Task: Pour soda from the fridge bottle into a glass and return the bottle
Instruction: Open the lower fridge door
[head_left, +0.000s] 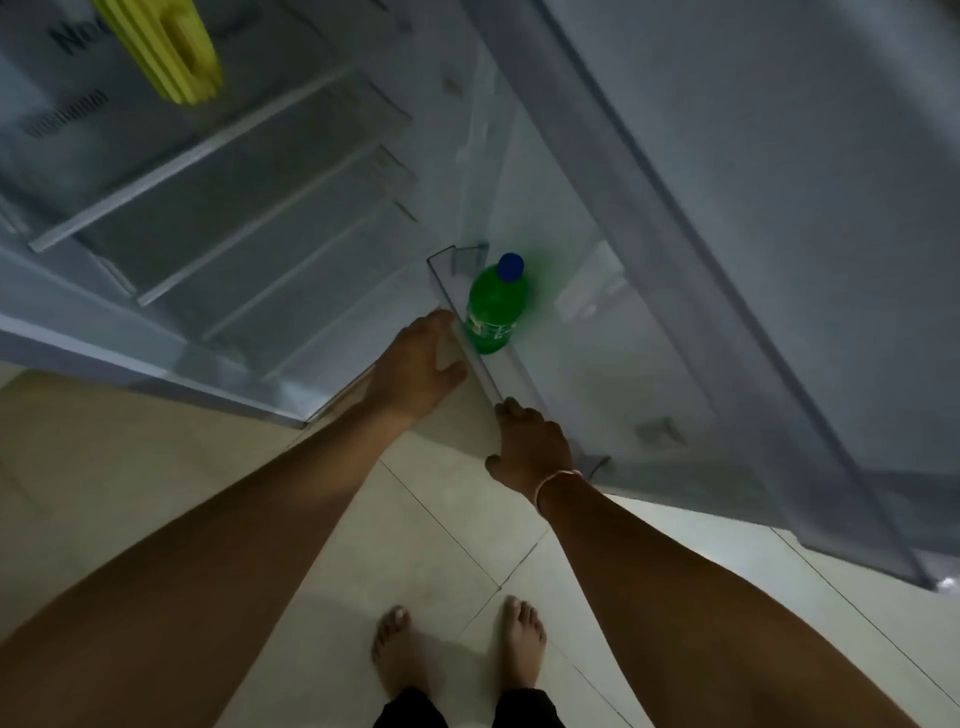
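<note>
Down in the open fridge door, the green soda bottle (493, 312) with its blue cap stands upright in the clear door bin (485, 371). The left hand (415, 369) is spread open, fingertips at the bin's front rim beside the bottle, holding nothing. The right hand (530, 449), fingers loosely curled, rests on the same rim further along, well short of the bottle.

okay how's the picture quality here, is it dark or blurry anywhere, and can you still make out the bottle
Head view: dim, bluish light overall; the fridge shelves and yellow plastic object at top left are motion-smeared; wide-angle bending curves the open door's edges; the green plastic bottle with a blue cap has a green ghost beside it but stays readable in the clear door bin; left hand and right hand are fairly sharp.
</note>
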